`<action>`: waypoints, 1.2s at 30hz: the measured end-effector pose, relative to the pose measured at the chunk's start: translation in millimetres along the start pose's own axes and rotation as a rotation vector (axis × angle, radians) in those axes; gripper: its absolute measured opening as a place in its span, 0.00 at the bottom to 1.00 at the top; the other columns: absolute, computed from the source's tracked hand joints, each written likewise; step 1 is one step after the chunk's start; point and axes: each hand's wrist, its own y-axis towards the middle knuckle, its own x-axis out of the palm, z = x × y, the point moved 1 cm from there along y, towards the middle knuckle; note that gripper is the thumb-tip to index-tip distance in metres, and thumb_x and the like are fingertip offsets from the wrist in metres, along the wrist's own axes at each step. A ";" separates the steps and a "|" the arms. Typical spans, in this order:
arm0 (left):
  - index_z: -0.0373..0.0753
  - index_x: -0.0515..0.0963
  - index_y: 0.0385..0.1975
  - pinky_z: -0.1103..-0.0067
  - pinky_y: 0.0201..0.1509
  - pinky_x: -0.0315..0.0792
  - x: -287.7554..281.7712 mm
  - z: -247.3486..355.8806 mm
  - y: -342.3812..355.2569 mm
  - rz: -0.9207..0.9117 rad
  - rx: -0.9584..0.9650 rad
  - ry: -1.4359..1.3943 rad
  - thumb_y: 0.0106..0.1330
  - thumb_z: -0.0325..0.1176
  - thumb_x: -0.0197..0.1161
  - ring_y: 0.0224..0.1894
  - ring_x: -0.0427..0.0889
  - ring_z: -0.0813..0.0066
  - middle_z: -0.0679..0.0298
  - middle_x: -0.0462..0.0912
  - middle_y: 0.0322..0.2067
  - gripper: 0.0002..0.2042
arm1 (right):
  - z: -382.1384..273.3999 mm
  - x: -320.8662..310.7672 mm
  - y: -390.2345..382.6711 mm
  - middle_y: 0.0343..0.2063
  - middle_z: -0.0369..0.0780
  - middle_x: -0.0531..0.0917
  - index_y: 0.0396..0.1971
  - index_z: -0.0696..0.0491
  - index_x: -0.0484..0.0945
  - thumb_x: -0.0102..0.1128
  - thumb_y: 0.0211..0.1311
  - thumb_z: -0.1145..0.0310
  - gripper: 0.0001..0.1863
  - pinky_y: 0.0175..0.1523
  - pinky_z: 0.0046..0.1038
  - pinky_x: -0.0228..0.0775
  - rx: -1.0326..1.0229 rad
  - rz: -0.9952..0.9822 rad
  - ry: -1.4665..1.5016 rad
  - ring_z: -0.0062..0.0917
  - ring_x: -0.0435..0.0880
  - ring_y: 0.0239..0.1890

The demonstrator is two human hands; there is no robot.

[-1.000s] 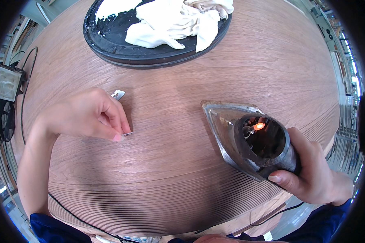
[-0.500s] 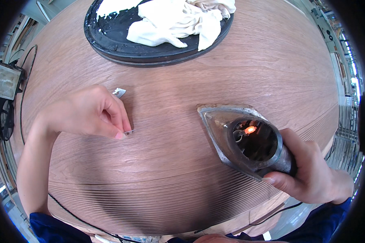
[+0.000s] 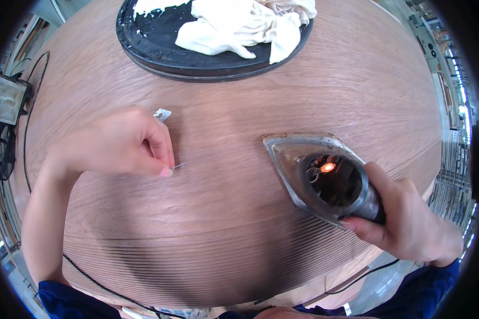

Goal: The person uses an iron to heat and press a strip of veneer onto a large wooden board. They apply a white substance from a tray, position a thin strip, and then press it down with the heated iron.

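Note:
My right hand (image 3: 404,212) grips the dark, round handle housing of a worn metal clothes iron (image 3: 285,151). The iron's pointed soleplate rests on the brown wood-grained surface (image 3: 218,202), its tip toward the far left. An orange light glows inside the open end of the housing. To the left, my left hand (image 3: 125,141) is closed in a pinch, low over the same surface. A thin, flat, light-coloured piece (image 3: 164,114) shows beyond the knuckles, and a fine edge sticks out at the fingertips. Its middle is hidden by my fingers, and its kind is unclear.
At the far side stands a black oval tray (image 3: 197,73) with a crumpled white cloth (image 3: 239,26) and white paste on it. Black cables run along the left and near edges. A small boxy device (image 3: 6,100) sits at the left rim. Fine grooves line the near part.
My left hand has turned slightly, so the thin edge at its fingertips looks narrower. The whole view has shifted a little; the iron stays in my right hand in nearly the same place.

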 end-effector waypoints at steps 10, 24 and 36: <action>0.34 0.83 0.25 0.85 0.35 0.73 -1.2 -10.6 4.0 0.013 0.004 -0.017 0.50 0.26 0.70 0.30 0.79 0.81 0.64 0.83 0.29 0.05 | 0.6 9.2 4.8 0.26 0.49 0.80 0.43 0.63 0.66 0.61 0.60 0.54 0.27 0.36 0.28 0.74 0.137 0.052 0.096 0.32 0.82 0.28; 0.34 0.83 0.26 0.85 0.33 0.72 -2.2 -24.9 3.2 0.025 0.080 0.000 0.51 0.26 0.69 0.28 0.78 0.83 0.64 0.82 0.28 0.04 | -18.4 20.7 7.1 0.32 0.48 0.81 0.52 0.64 0.63 0.59 0.62 0.62 0.27 0.44 0.29 0.73 0.120 0.049 0.102 0.32 0.81 0.33; 0.35 0.83 0.26 0.85 0.33 0.72 -1.5 -28.5 3.4 0.033 0.094 -0.022 0.52 0.26 0.69 0.29 0.77 0.84 0.66 0.82 0.28 0.04 | -20.6 23.5 13.2 0.37 0.49 0.80 0.56 0.63 0.61 0.60 0.60 0.62 0.30 0.49 0.31 0.71 0.106 0.039 0.094 0.35 0.81 0.39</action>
